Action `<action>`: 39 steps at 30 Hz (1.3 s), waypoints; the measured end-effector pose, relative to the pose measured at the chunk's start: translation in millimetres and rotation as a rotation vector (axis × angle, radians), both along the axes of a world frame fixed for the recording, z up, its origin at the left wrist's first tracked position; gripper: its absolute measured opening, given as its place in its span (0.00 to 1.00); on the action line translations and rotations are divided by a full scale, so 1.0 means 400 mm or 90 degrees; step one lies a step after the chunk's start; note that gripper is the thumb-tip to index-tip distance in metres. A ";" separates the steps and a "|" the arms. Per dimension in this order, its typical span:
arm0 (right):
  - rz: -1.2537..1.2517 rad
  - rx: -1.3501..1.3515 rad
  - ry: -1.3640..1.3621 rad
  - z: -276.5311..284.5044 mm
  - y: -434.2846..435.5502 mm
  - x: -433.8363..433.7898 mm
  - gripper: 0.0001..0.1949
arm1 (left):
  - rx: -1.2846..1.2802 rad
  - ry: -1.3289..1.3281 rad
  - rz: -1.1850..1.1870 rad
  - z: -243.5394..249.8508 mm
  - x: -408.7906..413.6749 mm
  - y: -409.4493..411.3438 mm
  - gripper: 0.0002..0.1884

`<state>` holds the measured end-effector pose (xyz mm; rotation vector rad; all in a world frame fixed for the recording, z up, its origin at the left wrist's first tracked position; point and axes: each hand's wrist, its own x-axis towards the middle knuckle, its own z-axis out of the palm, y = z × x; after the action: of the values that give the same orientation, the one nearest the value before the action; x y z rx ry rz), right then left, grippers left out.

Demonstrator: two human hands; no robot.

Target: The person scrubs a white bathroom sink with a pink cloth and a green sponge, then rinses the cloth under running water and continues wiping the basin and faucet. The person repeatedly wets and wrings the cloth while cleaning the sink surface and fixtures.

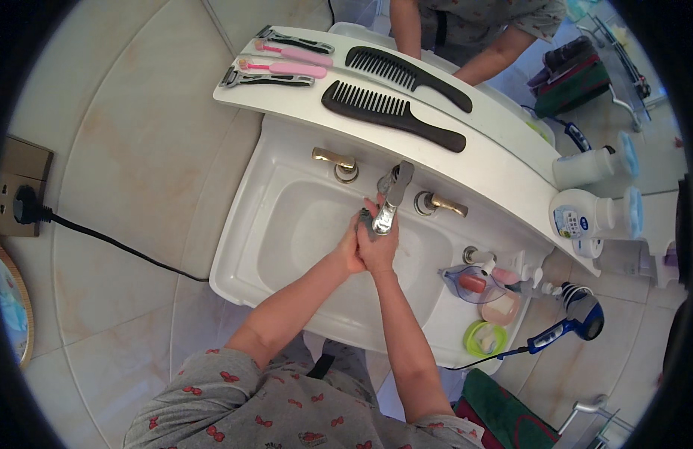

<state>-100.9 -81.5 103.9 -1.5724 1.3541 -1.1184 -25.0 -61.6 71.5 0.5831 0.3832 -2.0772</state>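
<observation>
Both hands are pressed together over the white washbasin (301,224), right under the chrome faucet spout (392,202). My left hand (351,248) and my right hand (381,250) close around a small dark grey-green object (365,222). Fingers and the spout cover most of it, so its kind cannot be told. Fingertips of my right hand reach up beside the spout. A brass-coloured lever handle (336,160) stands to the left of the spout, and a matching handle (441,204) to its right. Whether water runs is not clear.
A white shelf (290,106) above the basin carries a black comb (391,115), a pink toothbrush (290,69), a razor (268,79) and a white bottle (576,216). At right are a soap dish (498,307), a green bowl (485,338) and a blue hair dryer (571,322) with its cord.
</observation>
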 end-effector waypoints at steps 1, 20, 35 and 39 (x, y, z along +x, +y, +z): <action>0.031 -0.042 0.029 -0.030 0.007 -0.017 0.18 | -0.026 -0.004 0.036 -0.002 0.000 -0.004 0.16; -0.062 -0.095 0.171 -0.091 0.029 -0.002 0.09 | -0.032 -0.114 0.094 -0.238 -0.028 -0.020 0.16; -0.124 0.048 0.194 -0.143 0.028 -0.032 0.10 | -0.013 -0.434 0.049 -0.278 -0.065 -0.031 0.13; -0.186 0.286 -0.369 -0.191 0.004 -0.060 0.11 | -0.095 -0.761 0.094 -0.247 -0.086 -0.045 0.09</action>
<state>-124.7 -80.0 27.7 -0.6696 1.3252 -1.2116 -59.5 -79.5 -27.1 1.4865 -0.4090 -1.2811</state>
